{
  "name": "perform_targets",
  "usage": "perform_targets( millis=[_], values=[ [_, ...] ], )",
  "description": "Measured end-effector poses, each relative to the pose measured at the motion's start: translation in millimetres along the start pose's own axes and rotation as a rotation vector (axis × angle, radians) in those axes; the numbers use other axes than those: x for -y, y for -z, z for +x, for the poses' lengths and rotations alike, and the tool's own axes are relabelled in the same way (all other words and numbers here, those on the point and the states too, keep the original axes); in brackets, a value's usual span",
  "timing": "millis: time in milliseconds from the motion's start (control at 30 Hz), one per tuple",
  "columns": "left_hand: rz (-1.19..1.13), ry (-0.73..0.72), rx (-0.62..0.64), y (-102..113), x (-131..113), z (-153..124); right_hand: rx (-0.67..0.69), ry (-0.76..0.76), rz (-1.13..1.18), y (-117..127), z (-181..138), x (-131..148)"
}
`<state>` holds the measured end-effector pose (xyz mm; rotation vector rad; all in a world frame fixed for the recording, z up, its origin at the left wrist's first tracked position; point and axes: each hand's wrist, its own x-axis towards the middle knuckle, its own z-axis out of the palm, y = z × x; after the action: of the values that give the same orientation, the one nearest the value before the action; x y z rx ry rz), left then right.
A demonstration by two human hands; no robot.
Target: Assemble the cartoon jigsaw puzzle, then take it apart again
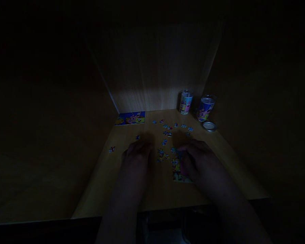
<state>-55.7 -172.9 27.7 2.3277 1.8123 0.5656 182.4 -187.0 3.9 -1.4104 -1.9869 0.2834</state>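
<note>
My left hand [138, 156] rests on the tabletop with its fingers curled; whatever is under them is hidden. To its right lie several joined and loose jigsaw pieces [161, 154]. My right hand [199, 157] covers part of a partly assembled jigsaw puzzle [176, 165] with yellow cartoon faces. Its thumb and index finger come together at a bluish puzzle piece [173, 149] by the puzzle's upper edge. The light is very dim, so the exact contact is hard to see.
Several loose pieces [169, 134] are scattered farther back, with one stray piece [112, 149] at the left. A printed picture sheet [132, 118] lies at the back left. Two cartoon-printed cans [185, 102] [205, 109] and a round lid [209, 126] stand back right, by the side panel.
</note>
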Motion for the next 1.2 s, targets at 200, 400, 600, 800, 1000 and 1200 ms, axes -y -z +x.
perform_targets(
  millis=[200, 400, 600, 800, 1000, 1200],
  values=[
    [-0.003, 0.074, -0.072, 1.2, -0.6, 1.5, 0.024, -0.022, 0.006, 0.0, 0.2, 0.4],
    [0.039, 0.114, -0.077, 0.9, 3.7, 0.1, 0.025, -0.013, 0.007, -0.1, 0.2, -0.8],
    [-0.035, 0.055, -0.019, -0.1, 4.8, -1.9, 0.021, -0.02, -0.004, 0.1, -0.1, 0.8],
    [0.031, 0.132, -0.074, 2.2, 6.5, -0.5, 0.027, -0.012, 0.006, -0.2, 0.7, 1.0],
    [-0.079, 0.111, -0.062, 4.9, 6.2, -0.7, 0.02, -0.012, 0.003, 0.0, 0.7, 0.2],
    [-0.134, 0.129, -0.048, 5.2, 2.6, -1.8, 0.015, -0.014, -0.005, 0.4, 0.8, 1.9]
  ],
)
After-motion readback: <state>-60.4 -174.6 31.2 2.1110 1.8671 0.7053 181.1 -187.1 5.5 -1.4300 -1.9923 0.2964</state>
